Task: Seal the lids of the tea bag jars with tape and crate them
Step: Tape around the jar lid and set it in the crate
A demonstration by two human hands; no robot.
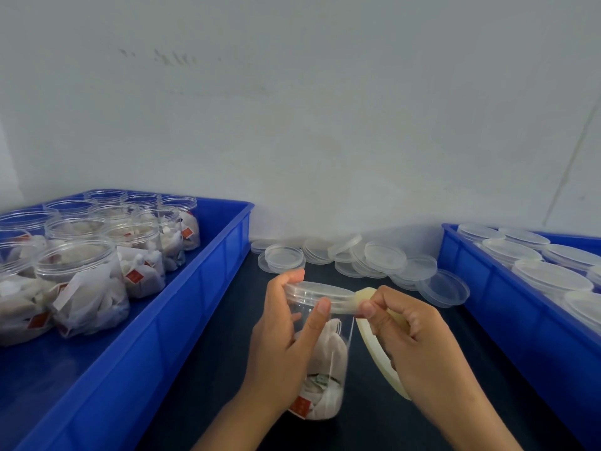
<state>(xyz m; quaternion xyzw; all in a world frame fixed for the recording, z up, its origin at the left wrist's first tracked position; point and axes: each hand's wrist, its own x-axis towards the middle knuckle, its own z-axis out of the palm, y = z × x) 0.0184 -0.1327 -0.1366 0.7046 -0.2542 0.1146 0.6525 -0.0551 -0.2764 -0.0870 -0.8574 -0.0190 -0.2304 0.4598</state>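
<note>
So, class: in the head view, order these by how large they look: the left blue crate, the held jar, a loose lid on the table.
1. Left blue crate
2. Held jar, though nearest the camera
3. Loose lid

Likely packing workroom: blue crates (208, 275), loose lids (385, 257).

The clear jar (325, 353) I grip stands upright on the dark tabletop (211, 353) near its front edge, between two blue crates. Its clear lid (317, 292) is on, and white tea bags (325, 369) with red tags fill its lower part. My pale tape roll (377, 349) is just right of it, its free end (344, 304) pressed against the lid's rim. Open jars (84, 265) of tea bags crowd the left crate (182, 307); lidded jars (549, 275) fill the right crate (507, 320).
</note>
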